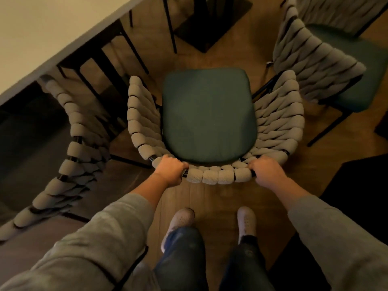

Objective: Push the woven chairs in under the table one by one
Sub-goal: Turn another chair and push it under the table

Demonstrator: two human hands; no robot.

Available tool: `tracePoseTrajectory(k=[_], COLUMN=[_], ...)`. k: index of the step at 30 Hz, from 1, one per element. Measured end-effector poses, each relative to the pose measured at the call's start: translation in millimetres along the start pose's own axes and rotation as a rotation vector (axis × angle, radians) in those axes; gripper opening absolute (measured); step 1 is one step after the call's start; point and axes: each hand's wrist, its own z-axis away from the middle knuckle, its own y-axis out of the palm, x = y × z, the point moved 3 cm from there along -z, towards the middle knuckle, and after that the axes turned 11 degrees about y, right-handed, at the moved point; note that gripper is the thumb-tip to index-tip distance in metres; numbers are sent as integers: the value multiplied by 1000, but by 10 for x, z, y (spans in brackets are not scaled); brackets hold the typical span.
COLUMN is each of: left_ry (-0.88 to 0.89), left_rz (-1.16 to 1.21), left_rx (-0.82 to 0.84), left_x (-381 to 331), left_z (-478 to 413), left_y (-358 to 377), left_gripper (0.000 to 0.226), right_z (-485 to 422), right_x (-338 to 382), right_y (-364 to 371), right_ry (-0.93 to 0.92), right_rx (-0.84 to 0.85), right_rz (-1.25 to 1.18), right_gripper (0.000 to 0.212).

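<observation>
A grey rope-woven chair (218,175) on a black metal frame is standing in the centre of the frame on the brown wooden floor (210,198); its dark green seat cushion (207,114) is facing up at the camera, and its open front is pointing toward the top of the frame, where a dark flat table base (212,24) is lying; the chair is sitting out from under the pale tabletop (42,28), which is cutting across the upper left corner.

The left hand (171,171) is gripping the curved back rim at its left end, fingers curled over the top; the right hand (265,172) is gripping the same rim at its right end, fingers wrapped over likewise; a stretch of woven rope is lying between the two hands.

A second woven chair (77,148) is standing at the left of the frame, just beside the held one, its far end reaching the tabletop's edge; a third woven chair (310,59) is standing at the upper right, close to the held chair's right arm, though whether they are touching is unclear.

Grey sleeves (117,223) are covering both forearms; two pale shoes (181,219) are standing on the floor at the bottom centre, just behind the chair back.
</observation>
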Motion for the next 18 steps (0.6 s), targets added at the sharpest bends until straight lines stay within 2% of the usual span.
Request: tracePoseTrajectory(k=[5,13,18], left_ry=[-103,-283,-350], left_rz=[64,198,261], left_rx=[22,9,-52], left_x=[-464,-1495,-1583], left_z=[-89,-317,-427], left_y=[-10,32,-57], left_gripper=[36,32,25], right_z=[-28,-144,-401], right_x=[-395,-1149,-1291], right_y=[106,103,11], right_ry=[-137,-303,-412], right_rx=[-30,-11,-45], right_rz=[47,219,281], right_gripper=[41,49,47])
